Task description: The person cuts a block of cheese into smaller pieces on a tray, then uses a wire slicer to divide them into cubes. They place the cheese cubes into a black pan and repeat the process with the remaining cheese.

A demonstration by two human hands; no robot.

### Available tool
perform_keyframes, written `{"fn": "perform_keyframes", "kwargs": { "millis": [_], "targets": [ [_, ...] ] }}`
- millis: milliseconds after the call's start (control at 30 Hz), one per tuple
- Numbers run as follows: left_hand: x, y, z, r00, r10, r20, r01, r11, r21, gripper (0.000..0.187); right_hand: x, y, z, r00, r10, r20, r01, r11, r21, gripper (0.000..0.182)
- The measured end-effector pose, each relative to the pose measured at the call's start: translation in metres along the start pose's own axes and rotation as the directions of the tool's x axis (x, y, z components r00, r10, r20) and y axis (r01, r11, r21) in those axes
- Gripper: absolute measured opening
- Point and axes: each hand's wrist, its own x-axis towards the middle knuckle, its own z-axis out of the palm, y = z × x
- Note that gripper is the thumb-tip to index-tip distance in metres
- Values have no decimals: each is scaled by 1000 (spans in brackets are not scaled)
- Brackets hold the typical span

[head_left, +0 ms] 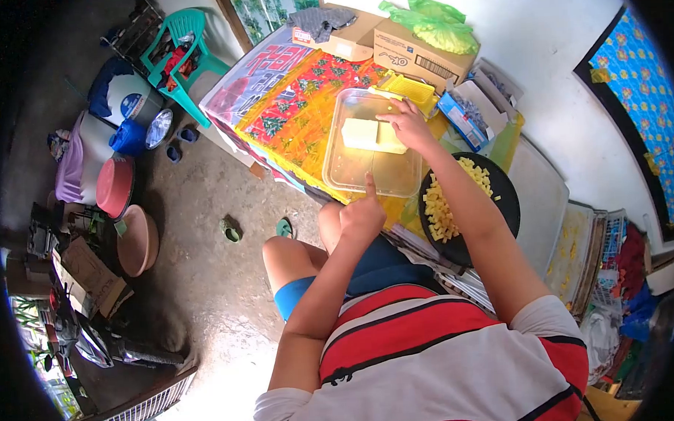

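Note:
A pale yellow block (pixel 360 135), split by a line across its middle, lies in a clear plastic tub (pixel 341 173) on the table. My right hand (pixel 408 125) grips the block's right end from above, its index finger stretched leftward over it. At the tub's near rim, my left hand (pixel 362 217) is closed with its index finger pointing forward. A thin knife (pixel 372 162) extends from that fingertip toward the block; its handle is hidden in the fist. Under my right forearm, a round black pan (pixel 505 213) holds many small yellow cubes (pixel 445 214).
A yellow basket (pixel 407 88), a cardboard box (pixel 406 52) and an open blue-white carton (pixel 464 117) stand behind the tub. A patterned cloth (pixel 293 112) covers the table. On the left are a green chair (pixel 178 27) and basins (pixel 115 187).

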Motion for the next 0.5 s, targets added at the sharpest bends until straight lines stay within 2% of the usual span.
{"fn": "perform_keyframes", "kwargs": {
  "millis": [167,267,500],
  "targets": [
    [1,0,2,1000,7,-4,-7,1000,15,74,6,3,0,998,12,63,-10,999,-38,39],
    [-1,0,2,995,72,-66,-66,994,89,75,5,6,3,996,58,75,-62,996,58,40],
    [-1,0,3,996,66,-61,-60,993,96,74,11,13,6,989,65,130,-77,993,91,42]
  ]
}}
